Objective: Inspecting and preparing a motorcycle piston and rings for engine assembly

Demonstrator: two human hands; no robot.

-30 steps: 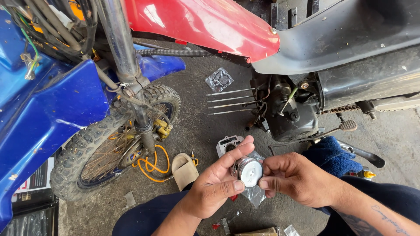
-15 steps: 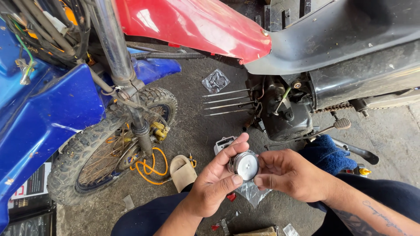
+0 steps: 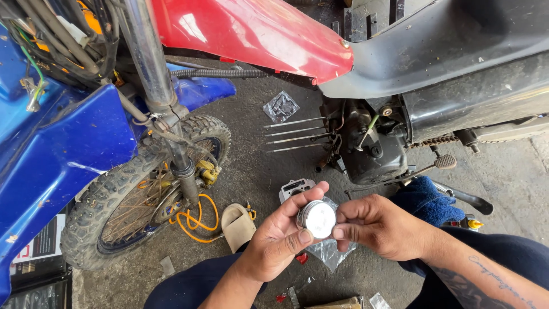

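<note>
Holding a piston for inspection

Both hands pinch the piston (image 3: 316,219) between them, crown facing the camera, above the concrete floor (image 3: 251,171). Left hand (image 3: 280,240) fingers close on its left side; right hand (image 3: 380,226) fingers grip the right. Compared with earlier, the piston sits slightly lower and closer to the exposed cylinder studs (image 3: 294,134).

Piston (image 3: 318,218): silver, shiny. Fender (image 3: 251,34): red, glossy. Fairing (image 3: 63,149): blue. Tyre (image 3: 103,194): black, knobbly tread. Cable (image 3: 197,220): orange. Rag (image 3: 426,200): blue. Floor (image 3: 257,166): grey. Trousers (image 3: 189,286): navy.
</note>
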